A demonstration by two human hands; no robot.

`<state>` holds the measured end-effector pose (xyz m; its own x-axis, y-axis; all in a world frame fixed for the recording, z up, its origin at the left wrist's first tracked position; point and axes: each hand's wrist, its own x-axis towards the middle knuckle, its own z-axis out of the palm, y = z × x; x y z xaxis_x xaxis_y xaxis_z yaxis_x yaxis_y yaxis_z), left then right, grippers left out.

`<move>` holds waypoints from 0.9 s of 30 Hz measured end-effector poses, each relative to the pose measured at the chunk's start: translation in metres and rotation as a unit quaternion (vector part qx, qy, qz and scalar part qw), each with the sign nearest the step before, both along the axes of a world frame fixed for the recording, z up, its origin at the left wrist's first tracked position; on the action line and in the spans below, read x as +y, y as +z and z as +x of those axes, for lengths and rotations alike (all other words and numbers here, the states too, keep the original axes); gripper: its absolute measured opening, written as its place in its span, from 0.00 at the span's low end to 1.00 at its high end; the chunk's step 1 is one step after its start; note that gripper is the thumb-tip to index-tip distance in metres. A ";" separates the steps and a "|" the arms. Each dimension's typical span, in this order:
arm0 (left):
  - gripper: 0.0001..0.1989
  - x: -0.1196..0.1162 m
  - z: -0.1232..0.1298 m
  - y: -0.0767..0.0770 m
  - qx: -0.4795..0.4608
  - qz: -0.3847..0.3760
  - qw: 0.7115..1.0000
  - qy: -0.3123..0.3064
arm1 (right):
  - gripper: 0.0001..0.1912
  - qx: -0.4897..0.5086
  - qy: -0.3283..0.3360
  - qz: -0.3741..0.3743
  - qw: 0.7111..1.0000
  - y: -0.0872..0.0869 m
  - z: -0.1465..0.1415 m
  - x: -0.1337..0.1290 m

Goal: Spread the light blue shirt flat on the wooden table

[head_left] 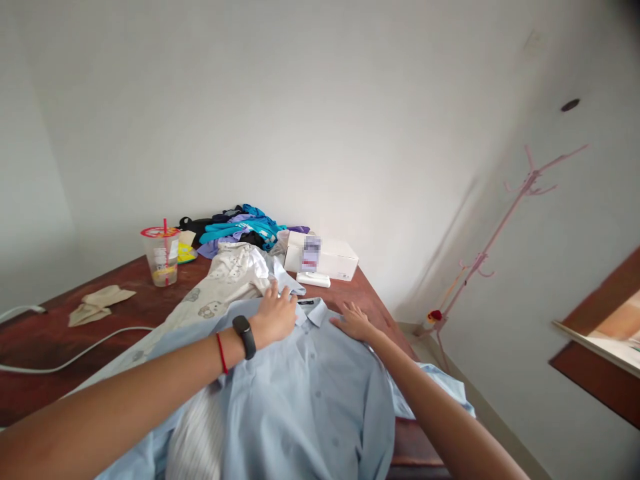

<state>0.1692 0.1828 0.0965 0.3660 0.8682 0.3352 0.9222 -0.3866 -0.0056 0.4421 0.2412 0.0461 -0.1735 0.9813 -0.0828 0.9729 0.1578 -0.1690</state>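
A light blue button-up shirt (310, 393) lies front side up across the near part of the table, its collar pointing away from me. My left hand (276, 313) rests flat on the shirt just left of the collar, fingers spread. On the other shoulder lies my right hand (356, 323), also flat with its fingers apart. A black band and a red cord circle my left wrist. Under the shirt's left side shows a white striped cloth (197, 433). One light blue sleeve (440, 387) hangs over the table's right edge.
White printed cloth (213, 303) stretches along the left. Behind it are a clothes pile (250, 230), a plastic cup with a straw (163, 257) and a white box (335, 259). A white cable (75, 362) crosses the brown table (120, 340). A pink coat stand (500, 227) stands right.
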 end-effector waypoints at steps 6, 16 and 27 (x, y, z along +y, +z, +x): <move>0.32 0.003 0.052 -0.028 0.012 -0.024 0.995 -0.100 | 0.36 -0.023 -0.023 -0.011 0.999 -0.044 -0.001 0.005; 0.31 0.044 0.030 -0.078 -0.048 -0.155 0.974 -0.158 | 0.35 0.019 -0.033 0.015 0.999 -0.043 0.001 0.003; 0.33 0.043 0.027 -0.090 -0.070 -0.143 0.974 -0.162 | 0.29 0.245 0.013 0.164 0.955 -0.022 0.031 -0.062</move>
